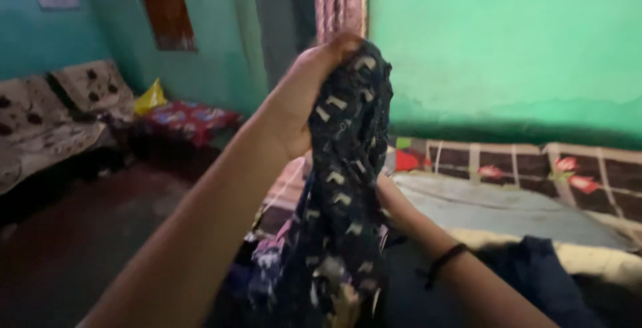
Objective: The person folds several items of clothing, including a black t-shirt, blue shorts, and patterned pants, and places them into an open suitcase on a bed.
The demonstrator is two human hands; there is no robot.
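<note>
Green wall [508, 40] fills the back, darker band along its base. Bed [495, 201] at right: grey sheet, brown patterned cover with red flowers at the far edge, pale blanket edge near the front. Sofa [47, 121] at left under a pale floral throw, well apart from the bed. Dark reddish floor [87, 234] between them. Red patterned cushion [190, 119] against the far wall, yellow bag [150, 97] just beside it. Striped curtain [340, 0] hangs top centre.

Dark garment [344, 187] with pale small print hangs mid-frame, in the air in front of the bed, lower end bunched over other clothes near the bottom edge.

Left hand [301, 97] raised, fist closed around the garment's top end. Right hand [384, 191] lower, mostly hidden behind the fabric, touching it; can't tell if the fingers are closed. Black band [445, 260] on the right wrist.
</note>
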